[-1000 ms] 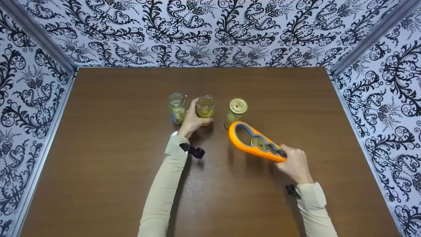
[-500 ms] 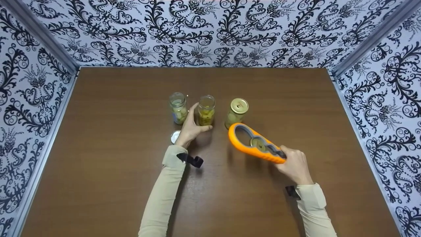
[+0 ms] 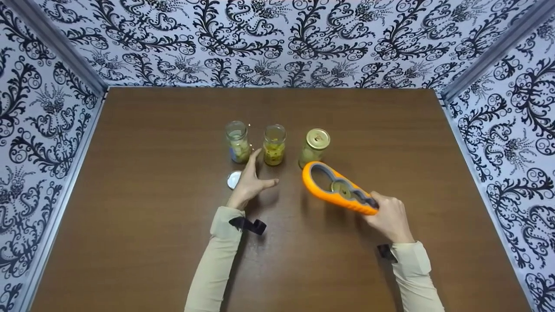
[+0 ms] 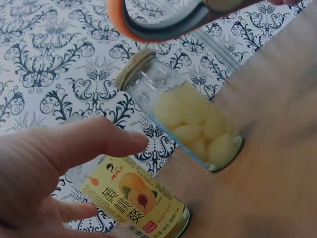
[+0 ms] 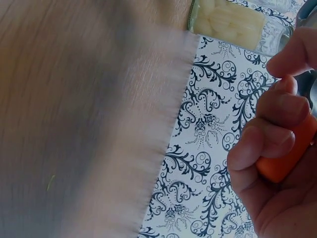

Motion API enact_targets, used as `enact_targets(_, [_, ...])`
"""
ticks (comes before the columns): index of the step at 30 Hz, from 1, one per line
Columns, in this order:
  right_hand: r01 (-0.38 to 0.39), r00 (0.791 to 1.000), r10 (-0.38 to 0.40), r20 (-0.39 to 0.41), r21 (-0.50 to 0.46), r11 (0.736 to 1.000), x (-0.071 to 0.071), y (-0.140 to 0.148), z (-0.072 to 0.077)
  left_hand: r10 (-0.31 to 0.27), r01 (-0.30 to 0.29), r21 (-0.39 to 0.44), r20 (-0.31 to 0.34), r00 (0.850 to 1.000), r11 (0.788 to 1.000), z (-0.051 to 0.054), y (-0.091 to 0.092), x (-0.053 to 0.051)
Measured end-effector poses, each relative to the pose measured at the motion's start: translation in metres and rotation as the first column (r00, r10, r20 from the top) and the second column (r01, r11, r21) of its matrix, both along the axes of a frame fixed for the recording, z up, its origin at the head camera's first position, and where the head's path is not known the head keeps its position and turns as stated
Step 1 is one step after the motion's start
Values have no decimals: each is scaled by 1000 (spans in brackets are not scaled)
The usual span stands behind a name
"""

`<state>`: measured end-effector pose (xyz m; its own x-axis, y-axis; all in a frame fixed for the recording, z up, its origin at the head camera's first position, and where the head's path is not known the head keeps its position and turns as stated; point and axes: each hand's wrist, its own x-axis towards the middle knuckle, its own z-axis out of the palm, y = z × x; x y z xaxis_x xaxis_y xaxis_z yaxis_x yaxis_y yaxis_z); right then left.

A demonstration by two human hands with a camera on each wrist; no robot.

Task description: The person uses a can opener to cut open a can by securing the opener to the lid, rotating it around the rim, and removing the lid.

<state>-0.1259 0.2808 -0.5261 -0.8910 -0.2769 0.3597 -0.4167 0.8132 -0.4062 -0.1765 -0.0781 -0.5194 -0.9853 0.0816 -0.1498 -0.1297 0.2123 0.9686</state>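
My left hand (image 3: 249, 184) is held with thumb and fingers spread, just in front of the uncovered middle jar (image 3: 274, 149) of yellow fruit and apart from it. That jar's yellow label (image 4: 133, 196) with a peach picture shows in the left wrist view. My right hand (image 3: 389, 216) grips an orange jar opener (image 3: 323, 196) by its narrow end. A gold lid (image 3: 341, 189) sits within one of the opener's grey-lined openings. Close beyond the opener's wide end stands a jar of pale fruit (image 4: 193, 119), capped with a gold lid (image 3: 318, 139).
To the left stands another uncovered glass jar (image 3: 237, 143) with pale pieces inside. A white disc-like lid (image 3: 233, 179) lies on the brown table (image 3: 151, 195) beside my left hand. Patterned panels (image 3: 277, 43) enclose the table's back and sides.
My left hand has let go of the middle jar, which now stands on the table, and has drawn back toward me. The right hand and jar opener have hardly moved.
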Motion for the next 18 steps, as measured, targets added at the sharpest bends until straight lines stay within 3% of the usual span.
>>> enact_targets(5, [8, 1000, -8, -7, -1, 1000, -1, 2, 0, -28, 28, 36, 6, 1000, 999, -2, 0, 13])
enact_targets(10, [3, 1000, -3, -11, -5, 1000, -1, 2, -1, -116, 118, 78, -30, 993, 990, -5, 2, 22])
enact_targets(15, [-2, 1000, 2, -1, -3, 1000, -1, 1, -1, -204, 213, 151, -73, 976, 965, -7, 4, 24])
enact_targets(18, [-7, 1000, 7, 1, -7, 1000, -2, 0, -2, -252, 260, 210, -62, 966, 942, -7, 5, 25])
